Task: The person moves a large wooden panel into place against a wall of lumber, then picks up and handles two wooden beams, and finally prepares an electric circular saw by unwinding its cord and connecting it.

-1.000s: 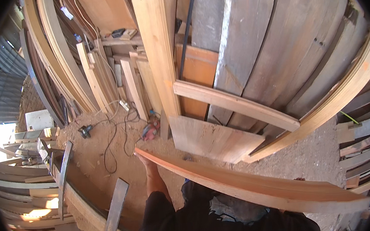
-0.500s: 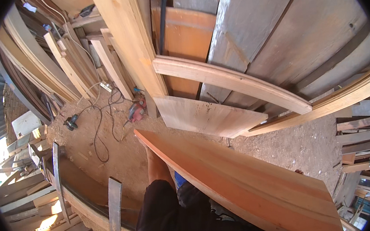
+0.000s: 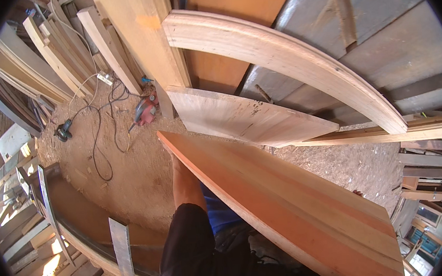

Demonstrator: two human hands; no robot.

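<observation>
A wide reddish-brown wooden board (image 3: 284, 201) is held tilted in front of my body, spanning from the middle to the lower right. My left hand (image 3: 174, 160) grips its left edge close to the upper corner; most of those fingers are behind the board. Only fingertips of my right hand (image 3: 359, 193) show, curled over the board's far right edge. Just beyond the board is a wooden frame with a thick post (image 3: 143, 34), a curved-looking crosspiece (image 3: 277, 54) and a pale lower panel (image 3: 245, 115).
A red power tool (image 3: 146, 109) and a dark power tool (image 3: 63, 131) lie with cables on the sawdust-covered floor (image 3: 130, 182). Planks (image 3: 56, 52) lean at the upper left. At lower left stands a dark-edged bench (image 3: 99, 248) with an upright strip (image 3: 121, 252). Stacked wood (image 3: 428, 159) is at right.
The wooden frame appears larger and nearer. The board's left corner sits higher in view, with both hands still on it. The floor tools have shifted left and up in the picture.
</observation>
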